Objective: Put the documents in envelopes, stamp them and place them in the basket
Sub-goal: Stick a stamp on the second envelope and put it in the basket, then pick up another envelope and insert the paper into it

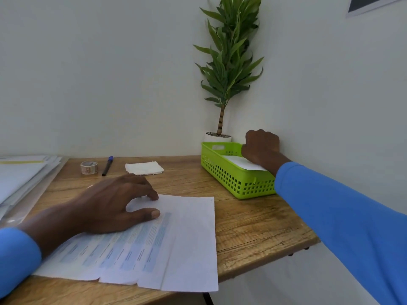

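At frame right my right hand (pixel 261 148) curls over the white envelope (pixel 241 162) inside the green basket (pixel 222 172); pinching or not, I cannot tell. Lower left, my left hand (pixel 114 203) rests spread on the printed documents (pixel 187 238), probably due enveloping next.

We see printed sheets (pixel 176 249), blue-tabled, fanned out flat at the lower centre of the frame. Right of centre, a bright green slotted basket (pixel 231 179) holds a white envelope (pixel 240 161) lying flat inside.

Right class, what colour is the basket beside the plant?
Bright lime green, with a perforated wall; the basket shows best in the head view.
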The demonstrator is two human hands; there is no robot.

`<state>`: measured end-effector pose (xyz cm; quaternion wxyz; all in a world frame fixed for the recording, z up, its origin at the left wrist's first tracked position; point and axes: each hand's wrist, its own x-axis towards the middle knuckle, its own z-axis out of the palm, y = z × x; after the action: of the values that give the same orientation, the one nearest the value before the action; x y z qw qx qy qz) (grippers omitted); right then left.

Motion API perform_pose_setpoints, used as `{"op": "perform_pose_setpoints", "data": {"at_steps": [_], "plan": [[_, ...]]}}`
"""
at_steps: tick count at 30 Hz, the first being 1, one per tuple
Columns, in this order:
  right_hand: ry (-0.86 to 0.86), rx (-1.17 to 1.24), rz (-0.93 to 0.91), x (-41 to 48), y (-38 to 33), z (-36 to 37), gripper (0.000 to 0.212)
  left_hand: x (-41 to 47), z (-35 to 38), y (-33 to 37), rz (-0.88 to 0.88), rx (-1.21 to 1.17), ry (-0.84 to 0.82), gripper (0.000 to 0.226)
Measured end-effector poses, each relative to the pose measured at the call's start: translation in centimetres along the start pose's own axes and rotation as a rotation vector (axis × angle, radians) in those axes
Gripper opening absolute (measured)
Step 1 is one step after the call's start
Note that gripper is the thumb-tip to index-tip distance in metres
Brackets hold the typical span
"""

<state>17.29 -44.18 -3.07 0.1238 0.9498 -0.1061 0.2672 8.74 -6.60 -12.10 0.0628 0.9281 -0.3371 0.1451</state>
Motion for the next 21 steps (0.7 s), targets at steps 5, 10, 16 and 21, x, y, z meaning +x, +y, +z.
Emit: {"op": "perform_pose_setpoints", "data": {"at_steps": [5,10,16,21], "plan": [[0.524,0.029,-0.332,-0.5,-2.6,-2.1,0.025,-0.1,0.0,0.0,-0.020,-0.014,-0.047,0.073],[0.404,0.400,-0.669,-4.4,-7.9,-6.0,0.023,-0.7,-1.6,-1.0,-0.142,-0.057,0.033,0.081],[-0.210,0.696,-0.913,-9.9,-14.9,-5.5,0.044,-1.4,-3.0,-4.5,-0.387,0.154,0.132,0.071],[-0.533,0.654,-1.132,-12.9,-17.9,-4.2,0.064,-1.8,-1.6,-5.8,-0.573,0.229,-0.087,0.083]]}}
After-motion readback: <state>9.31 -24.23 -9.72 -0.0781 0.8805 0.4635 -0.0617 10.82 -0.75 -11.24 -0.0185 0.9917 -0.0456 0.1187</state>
